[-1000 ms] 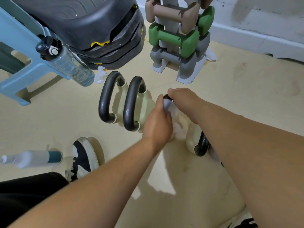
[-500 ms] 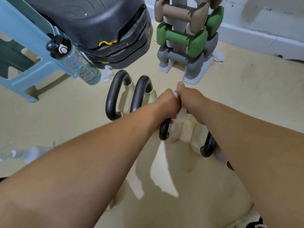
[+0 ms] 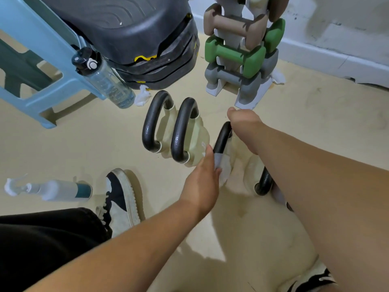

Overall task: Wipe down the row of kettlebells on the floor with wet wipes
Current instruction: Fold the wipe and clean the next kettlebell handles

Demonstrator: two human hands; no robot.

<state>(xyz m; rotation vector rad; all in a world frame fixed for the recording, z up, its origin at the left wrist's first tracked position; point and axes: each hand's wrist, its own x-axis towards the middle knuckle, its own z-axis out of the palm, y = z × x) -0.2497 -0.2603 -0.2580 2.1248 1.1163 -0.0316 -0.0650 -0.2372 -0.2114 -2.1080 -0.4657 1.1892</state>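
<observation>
Four kettlebells stand in a row on the beige floor (image 3: 63,144), between the black stepper (image 3: 130,39) and the near shoe (image 3: 120,199); left hand (image 3: 202,184) presses a wet wipe (image 3: 223,167) against the lower handle of the third kettlebell (image 3: 222,138); right hand (image 3: 244,127) is closed over the top of that same handle; fourth kettlebell (image 3: 264,182) sits largely hidden behind the right forearm; hands apart

Your kettlebells (image 3: 190,140) are pale cream with black handles. You press a white wipe (image 3: 224,168) there; nearby stand a green dumbbell (image 3: 235,54) and light-blue stool (image 3: 44,60).
</observation>
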